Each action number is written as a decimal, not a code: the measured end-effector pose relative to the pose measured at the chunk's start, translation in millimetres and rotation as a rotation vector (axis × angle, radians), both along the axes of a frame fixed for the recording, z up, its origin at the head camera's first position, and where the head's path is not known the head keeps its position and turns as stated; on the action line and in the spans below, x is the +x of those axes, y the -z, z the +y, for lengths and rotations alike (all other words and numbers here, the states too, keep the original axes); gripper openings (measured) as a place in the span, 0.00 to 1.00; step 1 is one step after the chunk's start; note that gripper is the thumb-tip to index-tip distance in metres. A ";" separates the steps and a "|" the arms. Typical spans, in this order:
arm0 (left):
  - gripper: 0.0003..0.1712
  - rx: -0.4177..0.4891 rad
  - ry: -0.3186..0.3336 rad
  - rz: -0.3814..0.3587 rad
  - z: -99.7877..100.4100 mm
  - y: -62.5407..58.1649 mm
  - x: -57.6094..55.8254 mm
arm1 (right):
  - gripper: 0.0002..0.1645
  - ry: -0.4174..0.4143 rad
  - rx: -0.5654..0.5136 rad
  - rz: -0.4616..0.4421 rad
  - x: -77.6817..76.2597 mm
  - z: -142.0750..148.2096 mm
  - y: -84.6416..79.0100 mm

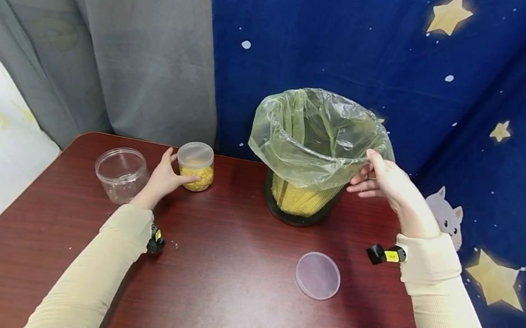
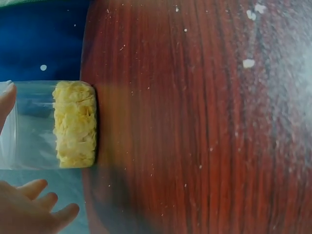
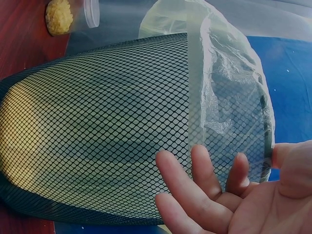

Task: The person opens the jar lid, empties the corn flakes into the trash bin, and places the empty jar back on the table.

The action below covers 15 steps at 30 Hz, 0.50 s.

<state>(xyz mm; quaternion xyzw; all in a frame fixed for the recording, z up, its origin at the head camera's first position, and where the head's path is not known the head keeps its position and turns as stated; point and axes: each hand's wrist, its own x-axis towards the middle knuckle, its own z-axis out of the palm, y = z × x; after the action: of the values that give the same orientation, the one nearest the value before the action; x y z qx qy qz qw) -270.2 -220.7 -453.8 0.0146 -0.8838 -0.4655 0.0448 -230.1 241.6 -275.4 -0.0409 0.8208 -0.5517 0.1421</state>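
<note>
On the left of the head view, my left hand (image 1: 162, 178) spreads its thumb and fingers about a clear plastic jar (image 1: 195, 172) with yellow flakes in its lower part and a cloudy top. A gap shows between the jar (image 2: 36, 126) and the fingers (image 2: 48, 201) in the left wrist view. My right hand (image 1: 385, 182) holds the rim of a black mesh wastebasket (image 1: 303, 199), thumb over the edge and several fingers outside. A thin pale-green bag (image 1: 290, 151) lines it and folds over its rim. In the right wrist view, the mesh wall (image 3: 107, 131) stands beside the fingers.
An open clear jar (image 1: 124, 180) stands left of my left hand. A round translucent lid (image 1: 317, 276) lies on the dark red table (image 1: 218, 293), in front of the wastebasket. White crumbs dot the tabletop. Grey and blue curtains (image 1: 323, 31) hang behind the table.
</note>
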 end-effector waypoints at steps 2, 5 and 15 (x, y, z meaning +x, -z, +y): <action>0.65 0.002 0.011 -0.001 0.7 2.4 -1.8 | 0.29 0.000 -0.001 0.002 0.3 0.0 0.1; 0.64 0.011 0.018 0.006 2.5 4.5 -3.4 | 0.29 0.002 -0.003 0.004 0.5 -0.2 0.3; 0.55 0.037 -0.033 0.079 8.4 11.4 -6.6 | 0.30 0.004 -0.002 0.004 0.3 -0.1 1.0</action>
<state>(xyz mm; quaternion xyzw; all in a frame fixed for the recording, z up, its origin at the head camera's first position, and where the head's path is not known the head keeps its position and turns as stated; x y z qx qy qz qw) -276.8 -212.4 -465.2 0.0116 -0.8722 -0.4812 0.0871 -229.8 241.5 -276.4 -0.0405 0.8206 -0.5528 0.1392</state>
